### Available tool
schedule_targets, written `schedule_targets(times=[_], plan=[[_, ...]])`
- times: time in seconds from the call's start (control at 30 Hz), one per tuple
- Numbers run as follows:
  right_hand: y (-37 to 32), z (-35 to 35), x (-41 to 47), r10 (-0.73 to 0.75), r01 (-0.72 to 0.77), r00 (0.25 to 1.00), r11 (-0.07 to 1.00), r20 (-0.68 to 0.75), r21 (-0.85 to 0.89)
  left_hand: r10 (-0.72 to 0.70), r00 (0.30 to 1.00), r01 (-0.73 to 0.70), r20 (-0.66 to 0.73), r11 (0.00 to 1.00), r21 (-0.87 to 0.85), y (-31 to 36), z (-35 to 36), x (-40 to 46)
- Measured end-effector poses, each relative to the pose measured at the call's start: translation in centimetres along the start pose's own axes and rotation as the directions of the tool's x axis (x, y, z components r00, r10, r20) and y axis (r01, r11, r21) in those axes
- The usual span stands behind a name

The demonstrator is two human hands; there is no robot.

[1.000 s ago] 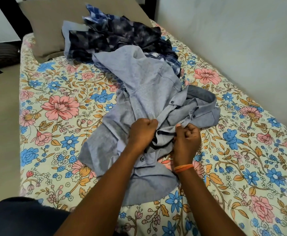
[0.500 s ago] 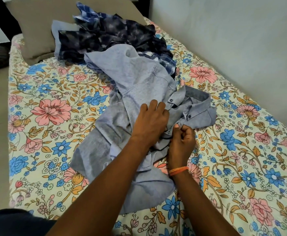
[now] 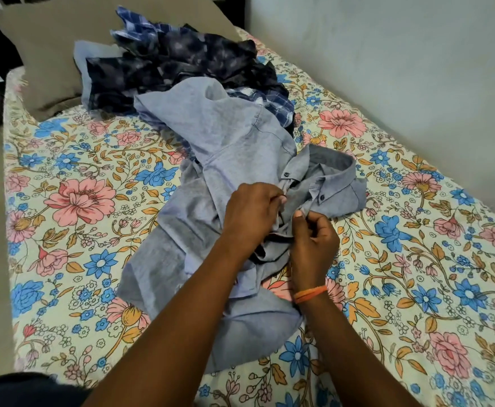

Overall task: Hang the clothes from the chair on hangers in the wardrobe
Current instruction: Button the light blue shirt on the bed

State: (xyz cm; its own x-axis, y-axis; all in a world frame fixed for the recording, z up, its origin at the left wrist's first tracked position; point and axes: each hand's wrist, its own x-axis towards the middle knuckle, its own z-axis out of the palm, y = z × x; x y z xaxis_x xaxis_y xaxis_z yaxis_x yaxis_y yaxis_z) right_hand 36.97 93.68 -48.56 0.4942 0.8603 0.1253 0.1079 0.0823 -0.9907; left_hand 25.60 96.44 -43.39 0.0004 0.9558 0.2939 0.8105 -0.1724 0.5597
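Fingers of left hand (image 3: 250,212) and right hand (image 3: 313,239) pinched on grey shirt (image 3: 228,148) placket, near bed (image 3: 64,236) edge.

My left hand (image 3: 250,214) and right hand (image 3: 313,242) sit side by side on the shirt (image 3: 228,160), which lies across the middle of the bed (image 3: 64,201). At twelve o'clock the pile of clothes (image 3: 181,63) overlaps its far end. The pillow (image 3: 43,63) lies at eleven, the wall (image 3: 402,69) at two.
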Motion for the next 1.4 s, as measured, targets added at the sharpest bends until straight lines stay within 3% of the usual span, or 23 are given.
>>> schedule_targets(times=[0.07,0.13,0.2,0.37,0.6,0.73,0.9,1.23,1.33,1.4], plan=[[-0.3,-0.3,-0.1,-0.038,0.038,0.999,0.998,-0.002,-0.043,-0.119,0.990,0.096,-0.074,0.961,-0.261,0.4,0.0,-1.2],[-0.6,-0.6,-0.3,-0.070,0.071,0.997,0.996,0.025,-0.062,-0.289,0.957,0.255,0.017,0.817,-0.518,0.9,0.2,-1.9],[-0.8,-1.0,-0.4,-0.130,0.136,0.990,0.986,0.061,-0.092,-0.346,0.928,0.347,0.136,0.672,-0.654,1.2,0.3,-2.3],[-1.0,-1.7,-0.7,-0.207,0.217,0.974,0.969,0.094,-0.117,-0.259,0.950,0.311,0.174,0.740,-0.596,1.2,0.4,-2.5],[-2.2,-1.9,-1.2,-0.243,0.252,0.964,0.965,0.111,-0.075,-0.254,0.965,0.254,0.062,0.850,-0.462,2.1,0.4,-3.0],[-2.2,-2.7,-0.7,-0.250,0.266,0.947,0.963,0.201,-0.053,-0.247,0.968,0.238,0.035,0.875,-0.422,2.3,0.0,-3.0],[-1.9,-3.7,0.4,-0.070,0.071,0.953,0.997,0.296,0.007,-0.260,0.954,0.299,0.149,0.860,-0.413,2.5,-0.8,-3.0],[-2.2,-3.4,-0.2,0.010,-0.031,0.965,0.997,0.263,0.076,-0.185,0.963,0.224,0.197,0.953,-0.202,3.1,-0.6,-2.0],[-2.6,-3.5,-0.2,0.125,-0.175,0.949,0.973,0.289,0.153,-0.236,0.956,0.282,0.174,0.900,-0.332,3.0,-0.5,-2.4],[-2.7,-3.6,-0.1,0.173,-0.238,0.929,0.956,0.327,0.173,-0.319,0.929,0.369,0.186,0.786,-0.495,2.7,-0.3,-2.9]])
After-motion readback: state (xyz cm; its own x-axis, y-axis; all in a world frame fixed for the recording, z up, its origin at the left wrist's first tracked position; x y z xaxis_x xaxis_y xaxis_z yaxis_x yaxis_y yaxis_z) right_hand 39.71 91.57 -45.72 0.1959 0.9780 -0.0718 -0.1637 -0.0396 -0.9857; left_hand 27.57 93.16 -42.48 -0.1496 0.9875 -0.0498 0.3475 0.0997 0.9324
